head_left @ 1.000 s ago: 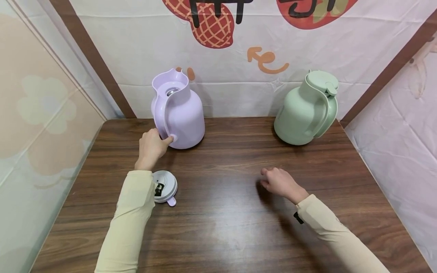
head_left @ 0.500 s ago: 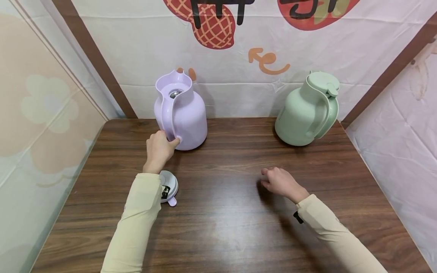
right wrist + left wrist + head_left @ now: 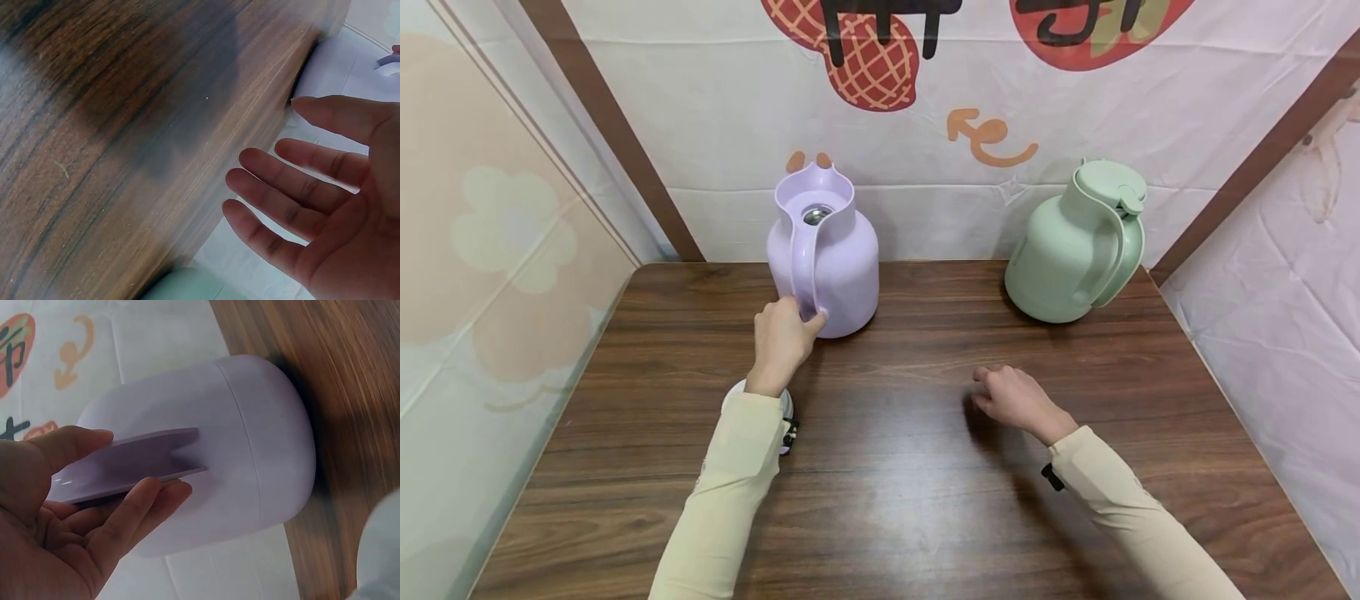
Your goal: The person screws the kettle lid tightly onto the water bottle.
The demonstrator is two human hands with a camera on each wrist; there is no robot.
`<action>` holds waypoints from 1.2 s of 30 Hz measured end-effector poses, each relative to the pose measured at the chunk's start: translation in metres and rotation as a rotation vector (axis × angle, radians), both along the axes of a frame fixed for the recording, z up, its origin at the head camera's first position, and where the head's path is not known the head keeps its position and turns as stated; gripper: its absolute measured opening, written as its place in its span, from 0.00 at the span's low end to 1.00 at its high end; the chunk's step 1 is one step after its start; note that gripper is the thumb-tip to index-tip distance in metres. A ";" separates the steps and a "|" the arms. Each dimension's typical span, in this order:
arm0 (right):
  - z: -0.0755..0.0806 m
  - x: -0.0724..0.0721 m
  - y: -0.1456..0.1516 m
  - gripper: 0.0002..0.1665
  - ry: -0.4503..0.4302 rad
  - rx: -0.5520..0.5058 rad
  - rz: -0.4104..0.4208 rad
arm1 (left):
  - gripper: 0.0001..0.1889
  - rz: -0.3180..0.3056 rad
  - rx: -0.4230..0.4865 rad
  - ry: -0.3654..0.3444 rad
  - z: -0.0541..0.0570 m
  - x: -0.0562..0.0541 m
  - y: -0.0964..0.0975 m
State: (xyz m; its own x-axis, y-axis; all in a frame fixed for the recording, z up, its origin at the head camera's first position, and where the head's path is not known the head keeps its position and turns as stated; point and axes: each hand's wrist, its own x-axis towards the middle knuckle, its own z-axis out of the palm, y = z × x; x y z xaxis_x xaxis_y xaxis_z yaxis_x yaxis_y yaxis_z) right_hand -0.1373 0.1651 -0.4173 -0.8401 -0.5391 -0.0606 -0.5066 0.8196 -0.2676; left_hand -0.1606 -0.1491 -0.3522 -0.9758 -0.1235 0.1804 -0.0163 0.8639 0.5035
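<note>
Movement left of centre, upper half of head view: lilac jug [image 3: 850, 258] has shifted rightward over the past second, its handle [image 3: 803, 267] swung round nearer to facing the camera. Left hand [image 3: 782, 342] travels with it; left wrist view shows thumb and fingers [image 3: 128, 515] gripping the handle from opposite sides. Base on or close to the table [image 3: 910, 467]; contact unclear. Jug mouth uncovered; loose lid [image 3: 733, 392] lies below it, now more hidden under the sleeve [image 3: 722, 500]. Right hand [image 3: 1018, 402], right of centre, unmoved, fingers released, loosely spread, holding nothing. Capped green jug [image 3: 1060, 254], upper right, unmoved. Judgement: repositioning of the lilac jug under way, lid not yet refitted.
</note>
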 end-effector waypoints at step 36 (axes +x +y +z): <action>0.022 -0.012 -0.022 0.13 0.046 -0.067 -0.005 | 0.17 -0.148 -0.065 0.149 -0.008 0.020 0.083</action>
